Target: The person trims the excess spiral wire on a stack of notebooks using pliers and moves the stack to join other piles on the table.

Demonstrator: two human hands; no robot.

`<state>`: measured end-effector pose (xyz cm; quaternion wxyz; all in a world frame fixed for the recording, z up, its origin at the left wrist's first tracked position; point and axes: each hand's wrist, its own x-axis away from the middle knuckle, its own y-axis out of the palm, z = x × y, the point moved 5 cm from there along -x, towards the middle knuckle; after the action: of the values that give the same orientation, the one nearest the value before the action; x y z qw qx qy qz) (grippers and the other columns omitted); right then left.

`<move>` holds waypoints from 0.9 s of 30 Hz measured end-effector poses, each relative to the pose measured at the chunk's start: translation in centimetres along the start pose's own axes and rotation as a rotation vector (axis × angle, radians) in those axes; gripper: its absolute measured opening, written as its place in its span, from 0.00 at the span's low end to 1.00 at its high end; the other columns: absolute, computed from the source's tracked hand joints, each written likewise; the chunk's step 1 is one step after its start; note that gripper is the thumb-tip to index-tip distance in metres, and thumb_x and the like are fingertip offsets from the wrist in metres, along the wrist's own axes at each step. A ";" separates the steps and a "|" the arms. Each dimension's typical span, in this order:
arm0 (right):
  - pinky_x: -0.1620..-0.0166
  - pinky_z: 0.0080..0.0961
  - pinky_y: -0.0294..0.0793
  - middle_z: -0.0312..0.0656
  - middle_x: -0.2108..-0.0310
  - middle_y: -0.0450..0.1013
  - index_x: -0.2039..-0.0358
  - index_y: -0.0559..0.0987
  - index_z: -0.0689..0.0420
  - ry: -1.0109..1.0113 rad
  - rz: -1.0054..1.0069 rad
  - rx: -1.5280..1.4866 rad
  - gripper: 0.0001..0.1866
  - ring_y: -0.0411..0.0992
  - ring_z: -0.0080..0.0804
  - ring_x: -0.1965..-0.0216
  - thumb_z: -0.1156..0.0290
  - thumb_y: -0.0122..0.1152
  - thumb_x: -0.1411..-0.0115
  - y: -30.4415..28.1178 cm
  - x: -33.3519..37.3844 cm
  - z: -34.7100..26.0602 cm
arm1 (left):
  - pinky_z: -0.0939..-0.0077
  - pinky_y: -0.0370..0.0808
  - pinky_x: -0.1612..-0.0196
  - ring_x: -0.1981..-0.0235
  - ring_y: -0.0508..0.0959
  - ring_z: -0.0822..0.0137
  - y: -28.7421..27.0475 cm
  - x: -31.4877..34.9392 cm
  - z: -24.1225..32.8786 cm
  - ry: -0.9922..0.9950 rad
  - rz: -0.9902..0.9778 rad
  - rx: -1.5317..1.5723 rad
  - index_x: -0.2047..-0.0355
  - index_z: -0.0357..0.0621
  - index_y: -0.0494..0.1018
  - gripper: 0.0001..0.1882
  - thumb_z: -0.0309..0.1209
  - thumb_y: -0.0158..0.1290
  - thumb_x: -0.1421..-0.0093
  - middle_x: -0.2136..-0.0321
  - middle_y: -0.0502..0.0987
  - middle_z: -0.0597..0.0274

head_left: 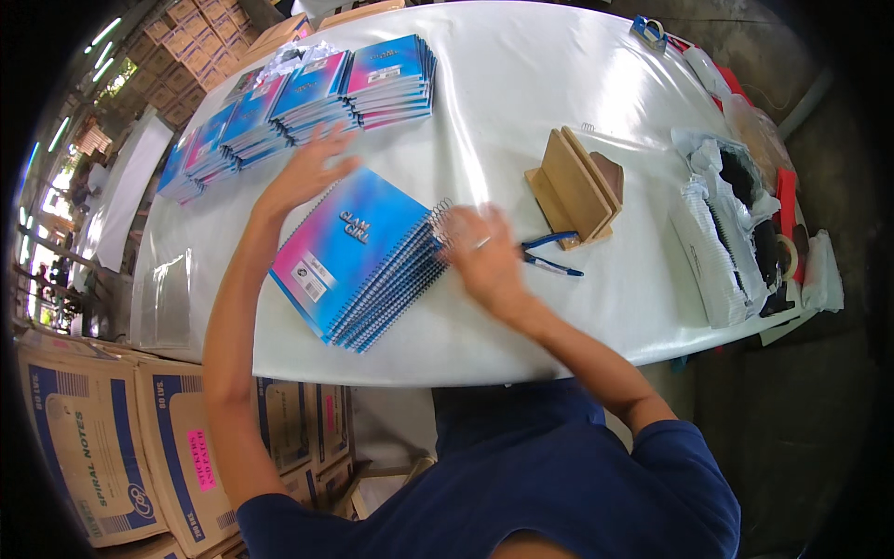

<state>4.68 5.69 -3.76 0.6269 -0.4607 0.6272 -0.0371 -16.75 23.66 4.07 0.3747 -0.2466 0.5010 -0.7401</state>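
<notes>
A fanned stack of spiral notebooks (340,238) with blue and pink covers lies in front of me on the table. My left hand (307,172) is at the stack's far left corner, fingers spread, holding nothing I can see. At the right corner my right hand (484,256) is smeared by motion, close to the end of a silvery wire coil (441,214) that sticks out past the covers. Its fingers cannot be made out clearly. Just right of that hand lie blue-handled pliers (556,268), beside a brown wooden stand (570,191) with upright boards.
Several piles of similar notebooks (312,88) line the table's far left. A torn white package (712,242) with dark coils sits at the right edge, near red strips and a tape roll (789,258). Cardboard boxes (93,438) stand below the table at left.
</notes>
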 end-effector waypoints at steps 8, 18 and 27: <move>0.58 0.39 0.74 0.48 0.61 0.70 0.67 0.76 0.62 0.220 -0.689 0.190 0.13 0.72 0.43 0.58 0.78 0.64 0.56 -3.5 4.1 9.5 | 0.38 0.43 0.35 0.34 0.54 0.47 8.6 -1.8 12.0 0.084 -0.729 -0.532 0.40 0.51 0.66 0.46 0.60 0.60 0.57 0.44 0.69 0.46; 0.58 0.32 0.66 0.44 0.59 0.68 0.63 0.75 0.58 0.062 -0.444 0.339 0.16 0.65 0.36 0.51 0.62 0.66 0.48 -4.6 6.5 8.4 | 0.38 0.46 0.36 0.38 0.63 0.50 9.8 -0.8 11.8 0.027 -0.564 -0.529 0.55 0.53 0.79 0.30 0.49 0.62 0.60 0.50 0.75 0.46; 0.71 0.27 0.70 0.36 0.81 0.66 0.66 0.72 0.60 0.860 -0.198 -1.255 0.27 0.67 0.29 0.80 0.43 0.50 0.39 -2.1 6.2 4.7 | 0.32 0.39 0.36 0.32 0.50 0.48 8.6 -0.3 12.0 0.092 -0.626 -0.404 0.53 0.50 0.78 0.31 0.52 0.62 0.55 0.45 0.73 0.71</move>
<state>11.00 3.13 -8.07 -0.0576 -0.7295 0.6751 0.0939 -5.06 15.32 0.64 0.0510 -0.4231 0.5536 -0.7155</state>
